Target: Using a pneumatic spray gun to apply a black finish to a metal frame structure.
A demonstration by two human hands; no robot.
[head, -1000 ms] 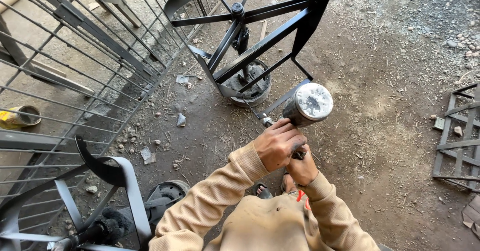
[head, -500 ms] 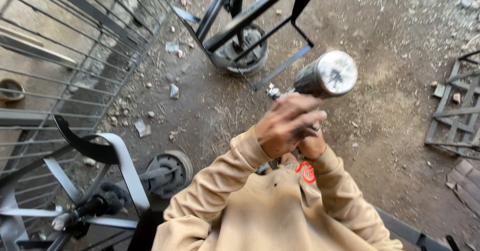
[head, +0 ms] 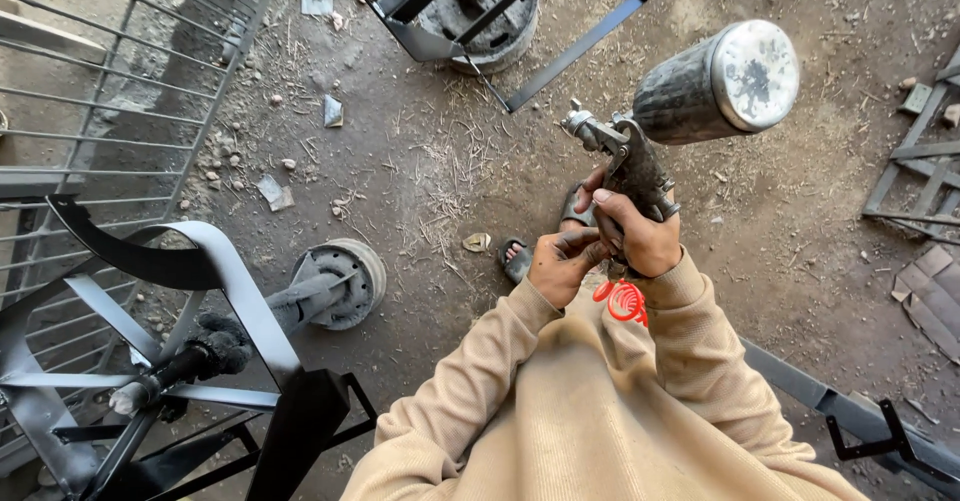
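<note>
Hands (head: pixel 650 236) grip spray gun (head: pixel 640 161); cup (head: pixel 715 81) capped

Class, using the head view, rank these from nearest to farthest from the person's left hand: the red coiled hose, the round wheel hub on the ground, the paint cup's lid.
From the left hand:
1. Red coiled hose, just right, under the wrists.
2. Wheel hub, on the ground to the left.
3. Cup lid, upper right.

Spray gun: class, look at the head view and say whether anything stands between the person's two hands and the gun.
Nothing visible does. The right hand is already wrapped around the handle of the spray gun, and the left hand touches its base just above the red coiled hose.
</note>
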